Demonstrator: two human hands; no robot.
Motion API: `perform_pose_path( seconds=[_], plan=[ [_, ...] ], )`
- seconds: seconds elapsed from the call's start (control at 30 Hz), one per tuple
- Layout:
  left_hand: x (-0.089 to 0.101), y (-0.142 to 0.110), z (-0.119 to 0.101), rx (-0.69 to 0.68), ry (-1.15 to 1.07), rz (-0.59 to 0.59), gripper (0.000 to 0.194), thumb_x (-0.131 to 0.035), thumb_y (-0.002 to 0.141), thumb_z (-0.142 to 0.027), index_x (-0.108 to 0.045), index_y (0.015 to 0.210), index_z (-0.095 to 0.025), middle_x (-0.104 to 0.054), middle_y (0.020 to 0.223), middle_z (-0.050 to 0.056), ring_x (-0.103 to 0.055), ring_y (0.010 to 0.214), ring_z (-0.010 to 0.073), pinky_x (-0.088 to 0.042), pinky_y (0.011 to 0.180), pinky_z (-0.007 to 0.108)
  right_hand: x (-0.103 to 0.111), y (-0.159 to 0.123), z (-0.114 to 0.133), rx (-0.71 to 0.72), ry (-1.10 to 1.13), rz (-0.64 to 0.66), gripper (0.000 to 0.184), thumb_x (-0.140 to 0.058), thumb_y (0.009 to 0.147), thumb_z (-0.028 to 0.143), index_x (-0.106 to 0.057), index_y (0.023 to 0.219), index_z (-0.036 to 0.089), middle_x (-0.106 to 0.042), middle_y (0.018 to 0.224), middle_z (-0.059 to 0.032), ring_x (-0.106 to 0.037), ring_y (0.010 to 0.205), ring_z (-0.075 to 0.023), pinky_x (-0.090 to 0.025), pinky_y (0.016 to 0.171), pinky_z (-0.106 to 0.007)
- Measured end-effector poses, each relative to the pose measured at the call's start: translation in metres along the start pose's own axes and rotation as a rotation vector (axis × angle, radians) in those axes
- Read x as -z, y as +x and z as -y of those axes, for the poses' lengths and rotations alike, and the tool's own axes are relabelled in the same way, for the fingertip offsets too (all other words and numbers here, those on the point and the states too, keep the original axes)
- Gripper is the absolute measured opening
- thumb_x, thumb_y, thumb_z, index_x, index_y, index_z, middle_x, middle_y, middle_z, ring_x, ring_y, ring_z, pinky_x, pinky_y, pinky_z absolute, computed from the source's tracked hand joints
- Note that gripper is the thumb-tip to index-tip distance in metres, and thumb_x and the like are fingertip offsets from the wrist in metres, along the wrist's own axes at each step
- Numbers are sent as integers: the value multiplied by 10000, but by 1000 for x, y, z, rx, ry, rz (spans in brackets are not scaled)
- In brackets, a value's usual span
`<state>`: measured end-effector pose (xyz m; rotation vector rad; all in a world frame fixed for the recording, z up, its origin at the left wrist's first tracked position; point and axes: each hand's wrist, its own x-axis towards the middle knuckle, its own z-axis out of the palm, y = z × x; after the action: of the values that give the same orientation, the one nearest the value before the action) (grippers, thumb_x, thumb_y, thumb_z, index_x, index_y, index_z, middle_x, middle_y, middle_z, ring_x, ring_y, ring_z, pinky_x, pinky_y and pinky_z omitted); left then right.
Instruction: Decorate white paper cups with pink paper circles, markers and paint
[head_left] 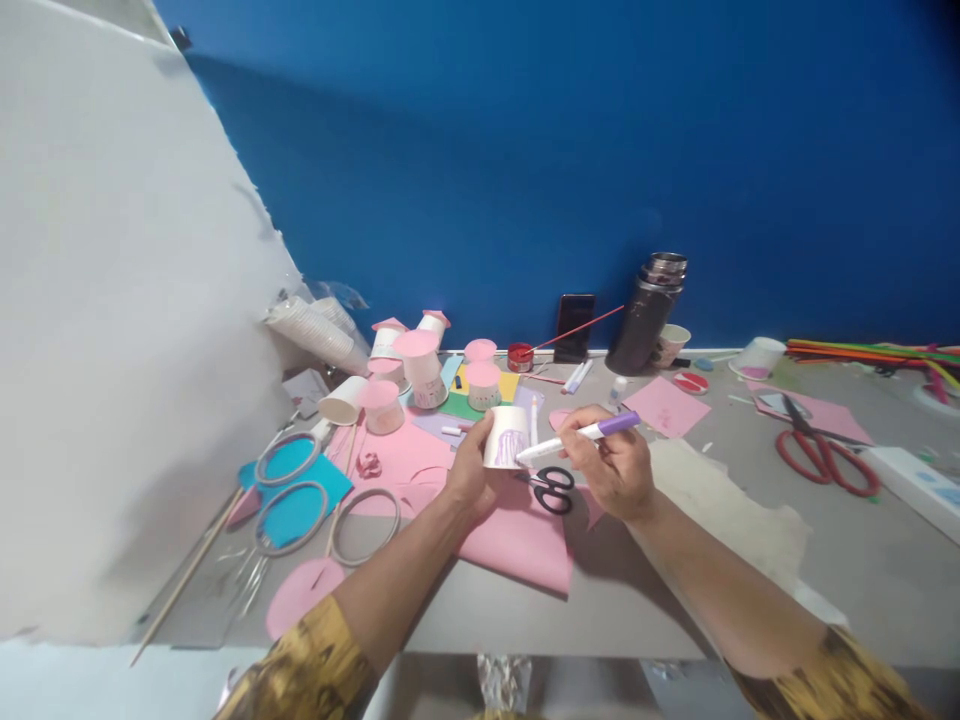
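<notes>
A white paper cup [507, 430] with purple scribbled lines on its side is held in my left hand [471, 465], its fingers closed around the cup's left side. My right hand [611, 465] grips a white marker with a purple end [574, 438], and the marker's tip is at the cup's drawn side. Just below the marker lie black-handled scissors [553, 490], their blades partly hidden behind my left hand and the cup. Under both hands spreads pink paper [525, 545].
Several cups with pink paper tops [416, 370] stand at the back left beside stacked paper cups [319, 330]. Grey rings [365, 527] lie at left. A dark flask [646, 315] and a phone [574, 328] stand by the blue wall. Red-handled scissors [825, 460] lie right.
</notes>
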<state>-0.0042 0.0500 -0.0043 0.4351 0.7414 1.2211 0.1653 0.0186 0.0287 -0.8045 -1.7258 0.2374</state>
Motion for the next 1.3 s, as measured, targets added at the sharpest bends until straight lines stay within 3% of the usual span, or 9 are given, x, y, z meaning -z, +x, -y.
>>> perform_pose_path(
  seconds=[0.13, 0.23, 0.37, 0.47, 0.73, 0.83, 1.0, 1.17, 1.3],
  plan=[
    [1, 1, 1, 5, 2, 16, 307, -531, 991, -361, -666, 1038, -89, -708, 777, 94, -684, 640, 224, -572, 596, 342, -1, -1, -3, 10, -31, -61, 84, -575, 972, 207, -637, 916, 214, -671, 708, 22, -612, 530, -106, -460, 504, -209],
    [2, 1, 0, 33, -16, 38, 318, -522, 994, -368, -665, 1024, -85, -703, 766, 100, -688, 637, 230, -575, 585, 349, -1, -1, -3, 59, -60, -32, 108, -574, 967, 213, -638, 880, 211, -703, 750, -1, -653, 604, -129, -492, 568, -231],
    [3, 0, -1, 46, -35, 56, 334, -527, 990, -380, -671, 1047, -84, -710, 795, 102, -692, 654, 230, -573, 567, 344, 0, -2, -1, -34, 6, 1, 136, -571, 981, 242, -629, 861, 216, -634, 614, 38, -578, 473, -111, -447, 469, -215],
    [2, 0, -1, 55, -3, 40, 370, -508, 998, -394, -674, 1070, -71, -706, 759, 101, -687, 624, 231, -563, 555, 340, -1, -3, -4, -48, -2, -48, 104, -578, 985, 253, -633, 903, 218, -644, 646, 33, -594, 478, -114, -449, 451, -210],
    [0, 1, 6, 13, -24, 3, 293, -569, 979, -329, -707, 1029, -75, -728, 833, 102, -684, 700, 205, -571, 663, 311, -1, -2, -4, 129, -113, -2, 95, -570, 970, 217, -632, 898, 218, -721, 783, -16, -678, 660, -151, -516, 601, -244],
    [0, 3, 7, 5, -43, -8, 256, -605, 958, -320, -707, 1022, -94, -723, 831, 86, -679, 714, 202, -565, 664, 304, 0, -1, -2, 124, -115, 33, 117, -556, 973, 209, -618, 875, 223, -718, 756, -14, -682, 673, -159, -516, 614, -255],
    [1, 4, 5, 39, -39, 13, 266, -571, 974, -336, -697, 1005, -104, -715, 812, 88, -671, 682, 205, -558, 631, 316, 0, 0, -4, 130, -135, -19, 95, -541, 986, 222, -622, 935, 224, -745, 831, -40, -684, 670, -164, -521, 617, -278],
    [1, 1, 3, 37, -3, 27, 290, -559, 976, -364, -683, 1018, -105, -706, 815, 89, -670, 675, 217, -548, 572, 323, 2, 1, -2, 68, -112, 54, 160, -542, 974, 232, -606, 828, 224, -677, 655, 9, -629, 555, -140, -484, 554, -256],
    [1, -1, 2, 10, 23, 29, 306, -547, 979, -368, -680, 1059, -104, -706, 818, 88, -658, 651, 209, -540, 538, 317, 2, -1, -1, -18, -24, 7, 121, -569, 970, 242, -626, 867, 214, -659, 658, 21, -623, 524, -125, -460, 500, -232]
  ],
)
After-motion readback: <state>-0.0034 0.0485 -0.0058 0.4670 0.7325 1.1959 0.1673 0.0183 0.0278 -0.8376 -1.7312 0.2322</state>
